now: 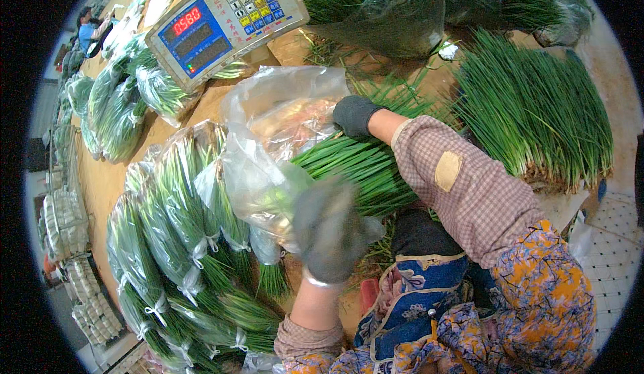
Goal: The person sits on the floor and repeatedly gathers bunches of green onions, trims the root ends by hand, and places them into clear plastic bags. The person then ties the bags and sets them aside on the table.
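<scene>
A bundle of thin green onions (362, 172) lies with its pale end inside a clear plastic bag (251, 157) and its green leaves towards my body. My right hand (357, 116), in a dark grey glove, is curled on the bag's far edge, above the leaves. Its fingertips are hidden. Motion blurs my gloved left hand (327, 230) at the bag's near side. A flap of film shows just right of it, but its grip is unclear. A metal tray or film-like shiny surface (297, 117) shows through the bag.
A price scale's keypad and lit display (226, 22) stand beyond the bag. Bagged, tied onion bundles (176, 223) crowd the left; more bags (113, 107) lie farther off. Loose onions (538, 117) are heaped at right, with netted ones (402, 11) behind. A person (90, 32) sits far left.
</scene>
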The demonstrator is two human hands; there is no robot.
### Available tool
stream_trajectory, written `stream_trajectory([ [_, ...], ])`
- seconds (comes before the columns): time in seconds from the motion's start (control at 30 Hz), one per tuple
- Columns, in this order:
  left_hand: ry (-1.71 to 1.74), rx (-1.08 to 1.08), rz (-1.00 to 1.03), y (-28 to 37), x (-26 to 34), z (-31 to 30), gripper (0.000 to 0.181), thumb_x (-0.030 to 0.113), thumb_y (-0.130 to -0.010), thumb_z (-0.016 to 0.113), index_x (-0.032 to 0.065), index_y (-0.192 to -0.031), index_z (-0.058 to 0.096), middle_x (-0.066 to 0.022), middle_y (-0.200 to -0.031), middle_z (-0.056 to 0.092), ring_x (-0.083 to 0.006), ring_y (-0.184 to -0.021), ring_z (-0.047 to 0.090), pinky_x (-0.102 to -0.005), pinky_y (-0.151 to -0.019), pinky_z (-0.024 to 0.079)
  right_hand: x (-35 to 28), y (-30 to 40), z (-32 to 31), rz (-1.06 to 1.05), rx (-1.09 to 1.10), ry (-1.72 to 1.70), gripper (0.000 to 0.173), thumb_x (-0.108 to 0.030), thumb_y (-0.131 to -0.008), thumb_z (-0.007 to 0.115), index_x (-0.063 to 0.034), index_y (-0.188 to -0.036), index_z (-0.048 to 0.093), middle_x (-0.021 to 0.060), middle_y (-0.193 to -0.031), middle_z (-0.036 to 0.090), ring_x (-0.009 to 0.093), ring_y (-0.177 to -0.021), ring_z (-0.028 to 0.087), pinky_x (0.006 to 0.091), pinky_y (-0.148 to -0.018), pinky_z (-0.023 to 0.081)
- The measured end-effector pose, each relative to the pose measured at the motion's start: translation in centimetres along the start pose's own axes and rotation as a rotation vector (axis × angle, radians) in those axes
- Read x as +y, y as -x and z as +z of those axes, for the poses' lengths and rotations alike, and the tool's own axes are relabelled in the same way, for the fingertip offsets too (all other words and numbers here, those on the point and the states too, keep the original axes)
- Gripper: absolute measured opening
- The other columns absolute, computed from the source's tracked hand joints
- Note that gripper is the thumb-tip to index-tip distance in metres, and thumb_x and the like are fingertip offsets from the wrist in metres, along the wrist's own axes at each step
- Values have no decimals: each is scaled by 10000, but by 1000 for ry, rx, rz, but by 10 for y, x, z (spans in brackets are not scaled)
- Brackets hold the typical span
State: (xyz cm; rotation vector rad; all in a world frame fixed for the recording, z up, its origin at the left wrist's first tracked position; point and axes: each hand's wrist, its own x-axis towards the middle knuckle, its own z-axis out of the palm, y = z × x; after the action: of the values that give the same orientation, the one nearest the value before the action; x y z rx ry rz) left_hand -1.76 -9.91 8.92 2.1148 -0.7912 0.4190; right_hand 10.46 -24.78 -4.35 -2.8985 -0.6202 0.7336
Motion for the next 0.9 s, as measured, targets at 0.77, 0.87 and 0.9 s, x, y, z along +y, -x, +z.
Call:
stream_trajectory([
  [0.77,-195,279,-381,9,-28,40,615,154,-738,508,-16,-1215,160,-165,-1256,200,-251,-1160,187,-302,-962,105,-7,8,-24,-60,575,26,166,-156,-716,434,-126,-762,590,106,-671,569,243,-622,552,358,-556,422],
  [0.87,12,395,-315,10,-23,43,610,224,-760,490,-2,-1221,159,-195,-1248,190,-272,-1155,200,-332,-958,132,-97,-67,11,-35,820,-327,176,-161,-695,436,-70,-810,535,121,-730,544,234,-733,523,345,-653,404],
  [0.9,-101,429,-310,15,-30,19,602,220,-758,493,-3,-1216,171,-188,-1240,206,-274,-1147,214,-345,-958,140,-125,-65,0,-131,856,-386,185,-149,-684,443,-72,-834,519,127,-758,537,237,-764,518,340,-665,400],
])
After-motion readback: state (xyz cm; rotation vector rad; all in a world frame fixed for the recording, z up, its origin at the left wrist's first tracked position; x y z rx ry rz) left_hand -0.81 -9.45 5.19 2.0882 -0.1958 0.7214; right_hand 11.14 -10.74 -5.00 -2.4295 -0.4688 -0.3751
